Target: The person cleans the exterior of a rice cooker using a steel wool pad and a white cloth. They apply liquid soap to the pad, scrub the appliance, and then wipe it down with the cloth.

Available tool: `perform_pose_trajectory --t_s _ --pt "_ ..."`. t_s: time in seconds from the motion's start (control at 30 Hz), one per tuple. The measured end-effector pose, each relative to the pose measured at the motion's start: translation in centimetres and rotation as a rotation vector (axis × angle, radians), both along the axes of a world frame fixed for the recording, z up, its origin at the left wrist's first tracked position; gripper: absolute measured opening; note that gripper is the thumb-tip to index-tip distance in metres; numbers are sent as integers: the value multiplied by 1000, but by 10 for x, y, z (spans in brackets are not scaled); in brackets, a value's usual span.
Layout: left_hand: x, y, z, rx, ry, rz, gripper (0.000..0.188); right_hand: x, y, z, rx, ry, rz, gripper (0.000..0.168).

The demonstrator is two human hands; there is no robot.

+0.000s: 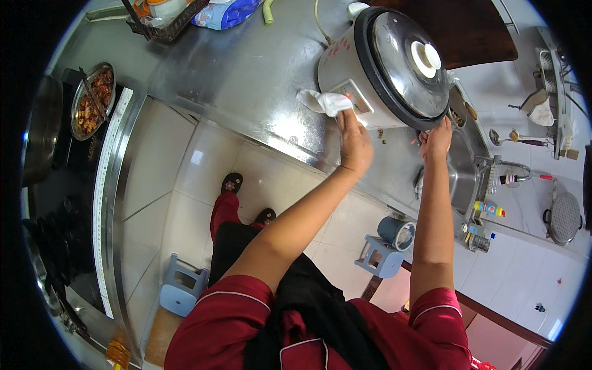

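A large white rice cooker (pixel 334 64) with a red printed pattern stands on the stainless steel counter (pixel 249 78). Its glass lid (pixel 397 55) is on, with a white knob on top and a black rim around it. My left hand (pixel 356 143) holds a bunched white cloth (pixel 326 102) against the front of the cooker, partly over the control panel (pixel 360 99). At the near right edge of the black rim, my right hand (pixel 437 140) grips the cooker; its fingertips are partly hidden beneath the rim.
A steel sink (pixel 462 171) with a tap lies to the right. On the left, a metal bowl of food (pixel 95 101) with chopsticks sits by the stove. Blue stools (pixel 178 296) and a bucket (pixel 393 231) stand on the floor. A dark basket (pixel 171 31) and blue packet (pixel 229 15) lie at the back.
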State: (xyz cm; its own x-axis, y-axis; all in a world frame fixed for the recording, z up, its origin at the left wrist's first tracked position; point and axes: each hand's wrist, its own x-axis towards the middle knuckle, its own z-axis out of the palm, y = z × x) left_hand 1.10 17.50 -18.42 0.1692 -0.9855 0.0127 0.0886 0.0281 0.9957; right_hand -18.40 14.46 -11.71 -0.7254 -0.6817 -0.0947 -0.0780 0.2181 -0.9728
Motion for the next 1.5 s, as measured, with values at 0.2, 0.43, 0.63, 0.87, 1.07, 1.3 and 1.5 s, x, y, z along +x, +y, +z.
perform_pose_trajectory --t_s 0.2,0.43,0.63,0.87,1.07,1.3,1.5 --pt "-19 33 -10 -133 1 -20 56 10 -1 6 -8 -20 30 28" --pt "12 -10 11 -604 -394 146 52 7 1 4 -25 25 39 25" --pt "18 24 -28 -389 -432 35 50 1 1 1 0 8 53 26" --pt "56 -59 5 14 -155 181 38 14 0 9 2 63 39 24" --pt "60 -81 -25 118 102 126 34 15 0 11 -33 62 37 26" --pt "62 -68 14 -234 -83 93 19 16 1 13 -14 63 -8 28" --pt "67 -52 25 -524 -470 103 17 15 2 10 -58 53 -2 27"
